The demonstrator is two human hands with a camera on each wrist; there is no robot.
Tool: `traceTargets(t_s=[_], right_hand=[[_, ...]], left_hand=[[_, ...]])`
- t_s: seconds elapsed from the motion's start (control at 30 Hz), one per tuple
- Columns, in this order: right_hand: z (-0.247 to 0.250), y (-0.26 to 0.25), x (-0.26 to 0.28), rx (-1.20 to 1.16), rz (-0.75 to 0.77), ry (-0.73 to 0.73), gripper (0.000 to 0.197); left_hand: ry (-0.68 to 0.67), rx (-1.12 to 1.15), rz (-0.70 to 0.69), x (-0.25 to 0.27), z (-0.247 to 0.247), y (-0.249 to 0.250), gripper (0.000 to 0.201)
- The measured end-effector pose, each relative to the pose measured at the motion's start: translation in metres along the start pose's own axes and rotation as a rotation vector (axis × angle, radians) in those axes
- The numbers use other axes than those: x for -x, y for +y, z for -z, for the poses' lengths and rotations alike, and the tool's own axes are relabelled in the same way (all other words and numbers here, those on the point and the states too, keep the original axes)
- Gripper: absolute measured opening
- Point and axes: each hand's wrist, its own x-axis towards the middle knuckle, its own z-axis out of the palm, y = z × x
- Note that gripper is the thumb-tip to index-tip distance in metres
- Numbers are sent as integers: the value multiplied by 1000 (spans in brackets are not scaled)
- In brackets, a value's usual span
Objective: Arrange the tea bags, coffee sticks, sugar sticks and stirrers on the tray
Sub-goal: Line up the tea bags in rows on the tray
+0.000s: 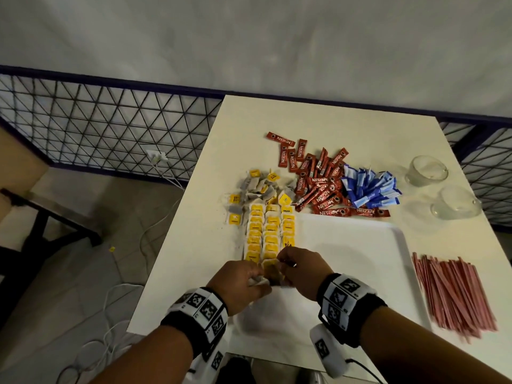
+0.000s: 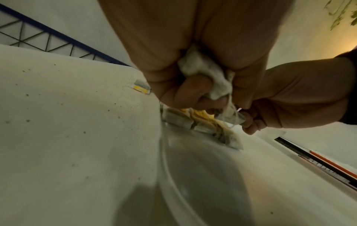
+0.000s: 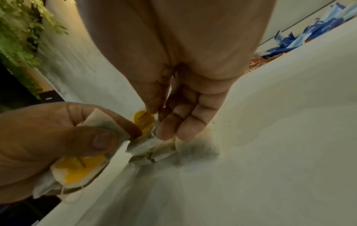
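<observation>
Left hand (image 1: pixel 240 281) gripping small white paper tea bags (image 3: pixel 77 169) with yellow tags; right hand (image 1: pixel 300 268) pinching another yellow-tagged tea bag (image 1: pixel 273 270), low centre, over white plastic tray (image 1: pixel 360 245).

One white tray (image 1: pixel 360 245) sits on one white table (image 1: pixel 194 259). Three columns of yellow-tagged tea bags (image 1: pixel 270 234) run along its left side, roughly seven to a column; the near ends are hidden by two hands. About a dozen loose tea bags (image 1: pixel 257 187) are heaped at eleven o'clock. The red coffee sticks (image 1: pixel 318 187) at twelve and the blue sugar sticks (image 1: pixel 368 189) at one are too tangled to count. Two glass cups (image 1: pixel 443 187) stand at two o'clock. The stirrers (image 1: pixel 454 292) at three number in the dozens.
</observation>
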Motion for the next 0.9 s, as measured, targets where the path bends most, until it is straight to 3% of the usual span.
traceTargets(t_s=[0.37,0.57,0.73,0.9], right_hand=[[-6,0,-11,245,-58,-13,9],[-9,-5,-14,308,-90,12,17],[-6,7,-10,270,-12,43,5],[-7,23,-5,333,84,-39,16]], left_hand=[[-31,-193,0,-9,-6,4,27],[4,-227,-83,-4,-7,6,26],[-75,-168,-132,-11,-12,6,28],[-65,-202,-126,-15,-13,3,29]])
